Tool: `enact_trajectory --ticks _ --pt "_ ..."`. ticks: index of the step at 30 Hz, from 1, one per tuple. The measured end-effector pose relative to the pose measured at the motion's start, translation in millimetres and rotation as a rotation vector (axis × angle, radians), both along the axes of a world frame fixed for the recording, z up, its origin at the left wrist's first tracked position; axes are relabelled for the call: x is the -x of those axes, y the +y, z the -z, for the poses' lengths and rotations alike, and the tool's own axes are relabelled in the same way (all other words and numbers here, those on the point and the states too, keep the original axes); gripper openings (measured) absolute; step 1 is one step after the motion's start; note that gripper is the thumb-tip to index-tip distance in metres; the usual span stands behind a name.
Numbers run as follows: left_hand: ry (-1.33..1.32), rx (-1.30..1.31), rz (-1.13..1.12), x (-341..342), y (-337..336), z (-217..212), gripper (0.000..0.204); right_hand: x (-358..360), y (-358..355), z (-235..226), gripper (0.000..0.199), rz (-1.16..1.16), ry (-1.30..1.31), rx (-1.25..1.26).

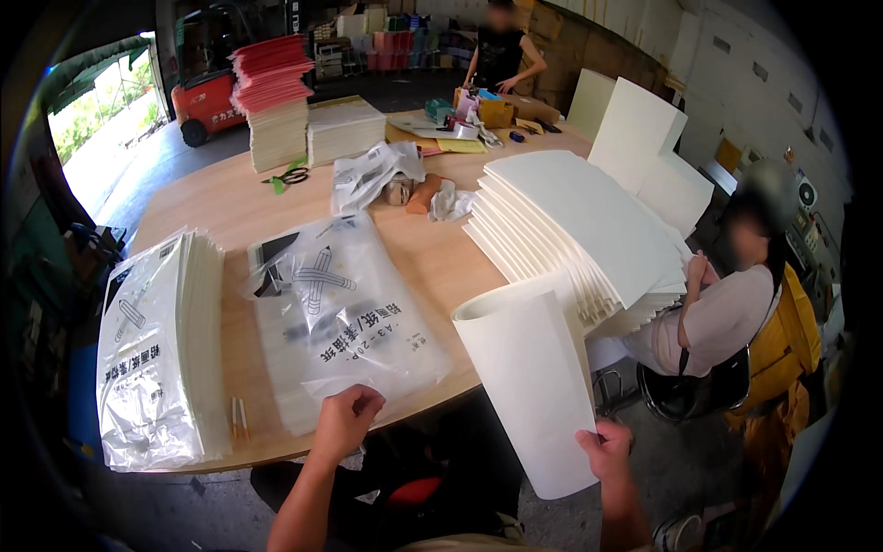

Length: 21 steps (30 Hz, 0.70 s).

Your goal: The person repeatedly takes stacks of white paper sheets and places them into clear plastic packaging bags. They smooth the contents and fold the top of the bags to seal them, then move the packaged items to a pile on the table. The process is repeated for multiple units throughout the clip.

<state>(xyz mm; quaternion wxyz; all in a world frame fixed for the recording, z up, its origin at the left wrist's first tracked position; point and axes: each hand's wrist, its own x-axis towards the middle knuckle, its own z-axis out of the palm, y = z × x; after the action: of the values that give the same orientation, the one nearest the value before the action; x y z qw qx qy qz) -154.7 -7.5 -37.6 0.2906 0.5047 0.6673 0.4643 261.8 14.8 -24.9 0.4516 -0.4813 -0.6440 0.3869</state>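
My right hand (607, 448) grips the near right edge of a curled bundle of white paper sheets (529, 368), which bends over at its far end beside the table. With fingers curled in a pinch, my left hand (349, 419) is at the near edge of a clear printed plastic bag (345, 285) lying flat on the table; its fingertips are partly hidden. A pencil drawing and dark lettering mark the bag. To its left rises a stack of packed paper in similar bags (156, 359). Beyond the curled bundle, fanned stacks of white sheets (579, 212) cover the table's right side.
Two cigarettes (240, 419) lie by the packed stack. Scissors (292, 176), a crumpled plastic bag (372, 175) and tall paper piles (276, 110) stand farther back. One person (708, 304) sits at the right; another (501, 55) stands behind the table. A red forklift (207, 97) is at the back left.
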Motion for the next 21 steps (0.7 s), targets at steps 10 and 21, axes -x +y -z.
enact_trajectory --ticks 10,21 --pt "0.753 -0.284 0.125 -3 10 -25 0.029 6 5 -10 0.014 -0.005 -0.116 -0.103" --pt "0.799 -0.192 0.132 -2 35 -41 0.062 -28 -6 18 0.011 0.051 -0.173 -0.059"
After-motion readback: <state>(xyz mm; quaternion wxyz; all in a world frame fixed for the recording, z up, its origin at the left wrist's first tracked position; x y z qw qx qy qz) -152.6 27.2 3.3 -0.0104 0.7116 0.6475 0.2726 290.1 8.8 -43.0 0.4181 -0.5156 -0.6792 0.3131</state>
